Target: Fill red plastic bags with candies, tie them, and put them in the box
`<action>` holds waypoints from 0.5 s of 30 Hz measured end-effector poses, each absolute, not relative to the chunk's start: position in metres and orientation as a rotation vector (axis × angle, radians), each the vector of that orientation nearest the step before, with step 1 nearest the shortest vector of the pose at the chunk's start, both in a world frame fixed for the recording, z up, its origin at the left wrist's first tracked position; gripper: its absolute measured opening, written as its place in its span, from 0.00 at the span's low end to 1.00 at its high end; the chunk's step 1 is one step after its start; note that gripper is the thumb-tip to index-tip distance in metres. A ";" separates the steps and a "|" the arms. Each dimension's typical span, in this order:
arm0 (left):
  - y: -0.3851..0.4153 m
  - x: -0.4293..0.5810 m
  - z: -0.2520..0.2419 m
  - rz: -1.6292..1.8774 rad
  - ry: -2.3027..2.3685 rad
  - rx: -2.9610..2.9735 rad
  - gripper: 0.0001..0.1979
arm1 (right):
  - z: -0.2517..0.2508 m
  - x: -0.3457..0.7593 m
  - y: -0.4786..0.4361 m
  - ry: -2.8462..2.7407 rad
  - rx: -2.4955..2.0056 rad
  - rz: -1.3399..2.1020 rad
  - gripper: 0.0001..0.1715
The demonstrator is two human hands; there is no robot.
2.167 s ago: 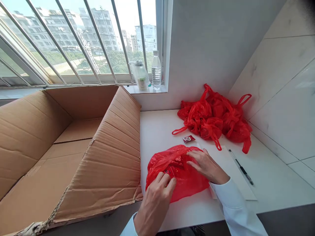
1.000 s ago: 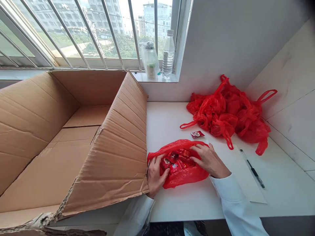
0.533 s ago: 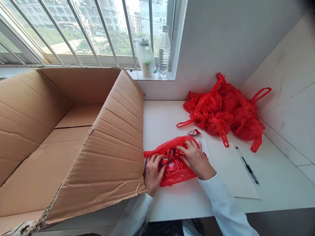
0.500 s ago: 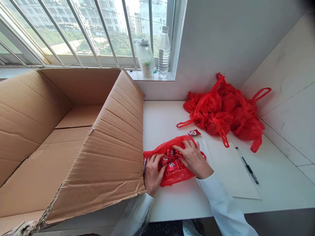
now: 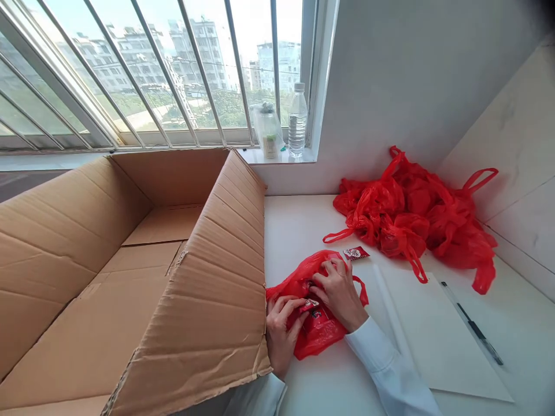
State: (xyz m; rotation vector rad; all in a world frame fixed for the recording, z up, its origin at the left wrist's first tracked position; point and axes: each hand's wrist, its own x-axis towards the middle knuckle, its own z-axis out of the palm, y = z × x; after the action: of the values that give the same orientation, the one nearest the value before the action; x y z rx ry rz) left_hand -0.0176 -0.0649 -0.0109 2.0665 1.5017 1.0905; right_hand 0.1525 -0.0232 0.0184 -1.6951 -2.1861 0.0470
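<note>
A red plastic bag (image 5: 321, 341) lies open on the white table, with several small red packets inside. My left hand (image 5: 282, 330) is at the bag's left side, its fingers and thumb closed on a small red packet (image 5: 310, 304) with white markings. From the right, my right hand (image 5: 340, 293) reaches into the bag with its fingers bent. Whatever its fingertips grip is hidden by the hand and the red plastic. Just beyond the bag, a single dark red packet (image 5: 356, 253) lies on the table.
A large open cardboard box (image 5: 212, 277) stands close on the left. Crumpled red plastic bags (image 5: 416, 208) are heaped at the back right. White paper (image 5: 446, 335) and a black pen (image 5: 474, 326) lie at right. A water bottle (image 5: 297, 124) and a bagged jar (image 5: 269, 136) stand on the windowsill.
My left fingers have moved in over the packets and closed on one. The right hand's spread fingers have bent inward, and the bag's opening is narrower. The view has tilted upward.
</note>
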 end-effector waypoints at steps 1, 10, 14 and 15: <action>-0.065 -0.017 -0.012 1.076 1.509 2.082 0.08 | 0.019 0.154 -0.024 -2.214 -1.686 0.065 0.09; -0.075 -0.006 0.007 0.915 1.539 2.248 0.21 | 0.037 0.213 -0.074 -2.292 -1.869 -0.034 0.16; -0.066 0.004 0.022 0.732 1.337 2.458 0.16 | 0.065 0.210 -0.091 -2.188 -1.876 -0.116 0.18; -0.061 0.006 0.023 0.684 1.332 2.489 0.16 | 0.069 0.205 -0.090 -2.182 -1.864 -0.100 0.18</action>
State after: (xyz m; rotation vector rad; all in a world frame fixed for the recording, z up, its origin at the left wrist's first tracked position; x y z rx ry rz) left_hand 0.0063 -0.0612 0.0227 2.4892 1.3318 0.6840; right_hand 0.2055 -0.0899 0.0691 -1.8641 -2.1816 -0.1000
